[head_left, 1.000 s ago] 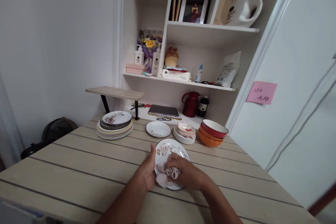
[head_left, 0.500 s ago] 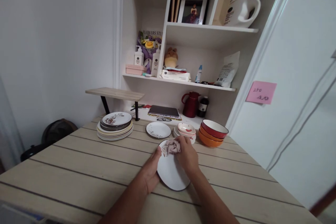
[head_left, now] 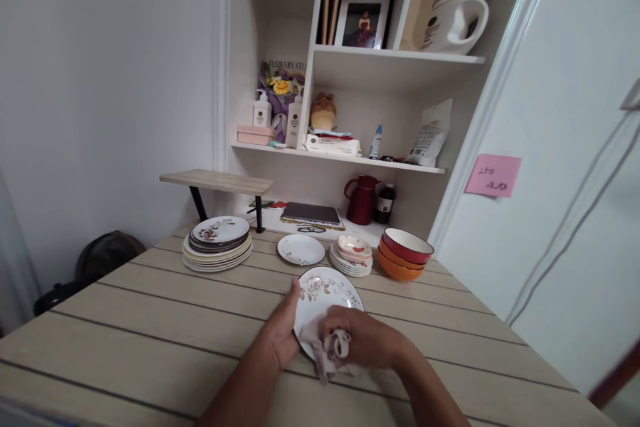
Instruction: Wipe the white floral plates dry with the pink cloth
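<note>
A white plate (head_left: 327,290) with a brown floral print lies on the slatted wooden table (head_left: 150,320) in front of me. My left hand (head_left: 283,333) grips the plate's left rim, thumb on top. My right hand (head_left: 363,343) is closed on a pinkish cloth (head_left: 330,343) and presses it against the near part of the plate. The plate's near edge is hidden under the cloth and hand.
Behind the plate stand a stack of large plates (head_left: 217,250), a single small plate (head_left: 301,249), a stack of small dishes (head_left: 351,255) and stacked red and orange bowls (head_left: 404,253). White shelves (head_left: 345,157) with bottles, a red jug (head_left: 361,200) and a tablet fill the back wall.
My right hand has drawn the cloth from the plate's far edge back to its near edge. The floral print at the far side shows again. My left hand has kept its hold.
</note>
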Available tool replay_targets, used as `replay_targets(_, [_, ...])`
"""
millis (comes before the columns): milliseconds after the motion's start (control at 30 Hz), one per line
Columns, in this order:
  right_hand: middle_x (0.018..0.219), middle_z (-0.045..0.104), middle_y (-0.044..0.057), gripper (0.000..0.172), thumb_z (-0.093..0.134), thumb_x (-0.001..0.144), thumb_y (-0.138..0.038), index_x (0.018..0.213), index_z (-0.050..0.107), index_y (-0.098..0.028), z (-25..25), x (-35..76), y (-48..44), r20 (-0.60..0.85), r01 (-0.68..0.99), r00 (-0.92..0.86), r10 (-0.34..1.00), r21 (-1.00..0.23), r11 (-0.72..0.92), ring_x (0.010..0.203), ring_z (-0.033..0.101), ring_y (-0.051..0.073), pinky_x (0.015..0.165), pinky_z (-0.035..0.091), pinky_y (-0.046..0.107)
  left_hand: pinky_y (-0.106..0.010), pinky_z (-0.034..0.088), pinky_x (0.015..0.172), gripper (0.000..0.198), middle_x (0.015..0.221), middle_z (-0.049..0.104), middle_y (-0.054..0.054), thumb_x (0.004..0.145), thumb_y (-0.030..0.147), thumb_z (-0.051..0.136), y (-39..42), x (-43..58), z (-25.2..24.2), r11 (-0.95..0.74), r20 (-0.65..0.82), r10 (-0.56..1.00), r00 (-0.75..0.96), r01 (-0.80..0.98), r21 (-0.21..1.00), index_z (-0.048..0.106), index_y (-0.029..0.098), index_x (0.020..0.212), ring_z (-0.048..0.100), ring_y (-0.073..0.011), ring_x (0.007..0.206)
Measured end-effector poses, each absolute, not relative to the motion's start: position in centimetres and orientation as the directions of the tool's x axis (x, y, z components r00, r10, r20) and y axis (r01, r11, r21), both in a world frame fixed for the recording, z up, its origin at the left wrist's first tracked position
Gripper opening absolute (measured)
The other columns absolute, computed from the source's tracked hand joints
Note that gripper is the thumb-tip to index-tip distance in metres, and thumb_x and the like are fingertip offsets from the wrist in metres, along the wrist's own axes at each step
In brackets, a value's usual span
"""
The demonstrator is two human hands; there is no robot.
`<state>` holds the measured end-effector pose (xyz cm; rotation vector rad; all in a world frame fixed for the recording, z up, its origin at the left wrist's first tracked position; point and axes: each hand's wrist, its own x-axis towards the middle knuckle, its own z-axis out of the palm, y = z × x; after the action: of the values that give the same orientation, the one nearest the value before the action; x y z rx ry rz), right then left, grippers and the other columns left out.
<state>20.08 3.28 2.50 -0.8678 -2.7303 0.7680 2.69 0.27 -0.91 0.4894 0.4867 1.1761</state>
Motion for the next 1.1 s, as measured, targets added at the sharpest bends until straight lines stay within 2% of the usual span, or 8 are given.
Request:
replay_targets(133, [0.090, 0.067, 0.001, 0.020, 0.066, 0.067, -0.020, 0.086, 0.067, -0.027, 2.7, 21.2, 4.4, 0.063, 0.820, -0.449, 0.891, -0.367, 0.439, 0.082, 0.059, 0.019, 0.066, 0.035, 0.026, -0.043, 0.045, 0.096, 0.065, 0.117, 0.067, -0.017, 0.085, 0.053, 0.055, 0.3, 2.6, -0.9, 0.286, -0.167, 0.958, 0.232, -0.735, 0.614, 0.046, 0.014, 0.137, 0.065, -0.0301, 0.105])
replay_targets(333, [0.107, 0.060, 0.008, 0.035, 0.054, 0.078, -0.022, 0.112, 0.055, -0.025, 2.2, 19.4, 5.7, 0.226, 0.895, -0.173, 0.959, -0.370, 0.249, 0.087, 0.059, 0.023, 0.060, 0.029, 0.028, -0.041, 0.047, 0.094, 0.061, 0.114, 0.069, -0.017, 0.082, 0.038, 0.066, 0.1, 3.4, -0.8, 0.176, -0.150, 0.984, 0.099, -0.708, 0.684, 0.047, 0.016, 0.136, 0.067, -0.0290, 0.100])
replay_targets(533, [0.119, 0.052, 0.005, 0.035, 0.055, 0.078, -0.022, 0.112, 0.051, -0.027, 2.3, 15.4, 5.2, 0.307, 0.838, -0.268, 0.913, -0.392, 0.379, 0.090, 0.057, 0.019, 0.063, 0.032, 0.026, -0.040, 0.046, 0.094, 0.060, 0.112, 0.069, -0.016, 0.085, 0.046, 0.059, 0.4, 3.6, -1.0, 0.209, -0.102, 0.977, 0.189, -0.724, 0.658, 0.048, 0.016, 0.135, 0.067, -0.0273, 0.101])
replay_targets(700, [0.111, 0.054, 0.004, 0.033, 0.061, 0.069, -0.017, 0.102, 0.056, -0.023, 2.3, 14.9, 2.7, 0.306, 0.606, -0.621, 0.722, -0.396, 0.690, 0.097, 0.053, 0.019, 0.078, 0.039, 0.026, -0.040, 0.047, 0.093, 0.070, 0.109, 0.070, -0.017, 0.084, 0.063, 0.047, 0.3, 3.0, -0.9, 0.317, -0.150, 0.946, 0.287, -0.730, 0.606, 0.052, 0.012, 0.131, 0.066, -0.0287, 0.102])
replay_targets(767, [0.105, 0.054, 0.004, 0.028, 0.062, 0.068, -0.017, 0.096, 0.058, -0.022, 2.3, 15.8, 1.9, 0.269, 0.470, -0.749, 0.605, -0.428, 0.772, 0.096, 0.052, 0.018, 0.079, 0.040, 0.026, -0.042, 0.048, 0.091, 0.075, 0.107, 0.071, -0.018, 0.081, 0.067, 0.047, 0.3, 2.8, -0.9, 0.363, -0.209, 0.931, 0.299, -0.706, 0.608, 0.054, 0.010, 0.129, 0.066, -0.0309, 0.102])
replay_targets(867, [0.097, 0.054, 0.001, 0.019, 0.062, 0.068, -0.016, 0.085, 0.063, -0.023, 2.4, 17.8, 1.8, 0.136, 0.418, -0.832, 0.538, -0.483, 0.769, 0.089, 0.053, 0.015, 0.073, 0.040, 0.022, -0.042, 0.047, 0.094, 0.073, 0.108, 0.070, -0.019, 0.082, 0.065, 0.047, 0.5, 2.6, -0.9, 0.358, -0.204, 0.933, 0.297, -0.700, 0.619, 0.055, 0.009, 0.128, 0.065, -0.0315, 0.105])
replay_targets(967, [0.096, 0.054, 0.000, 0.026, 0.067, 0.062, -0.015, 0.085, 0.068, -0.025, 2.6, 19.6, 2.6, 0.034, 0.531, -0.789, 0.613, -0.463, 0.710, 0.086, 0.054, 0.015, 0.071, 0.039, 0.022, -0.041, 0.043, 0.100, 0.068, 0.115, 0.068, -0.019, 0.087, 0.060, 0.045, 0.7, 2.5, -1.0, 0.334, -0.133, 0.937, 0.322, -0.724, 0.604, 0.052, 0.008, 0.131, 0.062, -0.0299, 0.111])
replay_targets(1100, [0.102, 0.053, 0.002, 0.028, 0.065, 0.066, -0.019, 0.091, 0.070, -0.030, 2.8, 20.7, 3.8, 0.041, 0.781, -0.538, 0.842, -0.353, 0.516, 0.082, 0.054, 0.016, 0.066, 0.035, 0.025, -0.042, 0.040, 0.103, 0.062, 0.121, 0.065, -0.017, 0.089, 0.053, 0.048, 0.7, 2.5, -1.0, 0.307, -0.136, 0.948, 0.287, -0.723, 0.619, 0.048, 0.013, 0.136, 0.061, -0.0291, 0.113])
